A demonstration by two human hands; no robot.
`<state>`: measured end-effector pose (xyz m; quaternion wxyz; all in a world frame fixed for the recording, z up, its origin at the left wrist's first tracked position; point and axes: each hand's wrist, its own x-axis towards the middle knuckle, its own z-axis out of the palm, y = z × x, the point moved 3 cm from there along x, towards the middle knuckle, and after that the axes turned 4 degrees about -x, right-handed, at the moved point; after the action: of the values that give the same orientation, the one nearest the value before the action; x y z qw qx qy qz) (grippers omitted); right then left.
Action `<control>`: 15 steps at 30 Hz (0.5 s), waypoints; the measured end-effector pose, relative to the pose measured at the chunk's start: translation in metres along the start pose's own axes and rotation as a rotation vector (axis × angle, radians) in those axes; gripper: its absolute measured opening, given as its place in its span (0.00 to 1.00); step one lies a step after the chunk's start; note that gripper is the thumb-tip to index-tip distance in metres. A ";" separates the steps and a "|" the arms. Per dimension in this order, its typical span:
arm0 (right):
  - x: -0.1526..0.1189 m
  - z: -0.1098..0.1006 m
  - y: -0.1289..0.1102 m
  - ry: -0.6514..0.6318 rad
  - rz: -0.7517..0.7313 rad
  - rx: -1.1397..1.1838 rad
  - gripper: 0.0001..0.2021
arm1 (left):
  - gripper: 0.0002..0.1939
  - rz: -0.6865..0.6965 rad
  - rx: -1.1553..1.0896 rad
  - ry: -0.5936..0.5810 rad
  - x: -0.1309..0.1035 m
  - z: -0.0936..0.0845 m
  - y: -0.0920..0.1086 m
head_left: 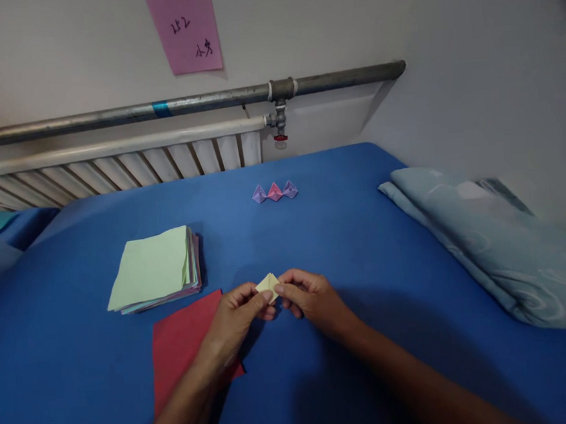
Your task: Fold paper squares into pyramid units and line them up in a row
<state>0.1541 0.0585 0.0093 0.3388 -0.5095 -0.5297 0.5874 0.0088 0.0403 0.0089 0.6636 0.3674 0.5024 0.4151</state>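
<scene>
A small folded piece of yellow paper [267, 283] is pinched between both hands, just above the blue surface. My left hand [241, 308] grips its left side, thumb on top and fingers curled beneath. On the right side, my right hand [311, 297] holds it the same way, with the thumb pressed on the near face. Under my left forearm lies a sheet of red paper [182, 335], partly covered. Farther back, three small folded paper shapes [274, 192], two purple and one pink, sit side by side in a row.
A stack of coloured paper [154, 266], pale green on top, lies to the left on the blue sheet [333, 234]. At right is a folded light-blue patterned cloth [498, 242]. A white radiator [158, 159] and metal pipe [111, 116] with a red-handled valve [280, 137] run along the wall.
</scene>
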 end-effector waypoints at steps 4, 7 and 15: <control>-0.001 0.004 -0.001 -0.020 -0.016 0.025 0.04 | 0.15 0.028 0.143 0.008 -0.004 0.002 0.004; -0.001 0.006 -0.002 0.009 -0.055 -0.001 0.06 | 0.16 0.070 0.240 -0.033 -0.004 0.004 0.007; -0.004 0.001 -0.007 0.054 -0.086 -0.062 0.10 | 0.16 0.029 0.256 -0.085 -0.004 0.007 0.006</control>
<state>0.1534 0.0562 0.0169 0.3620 -0.5124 -0.5596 0.5415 0.0140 0.0383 0.0171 0.6259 0.4736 0.5174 0.3410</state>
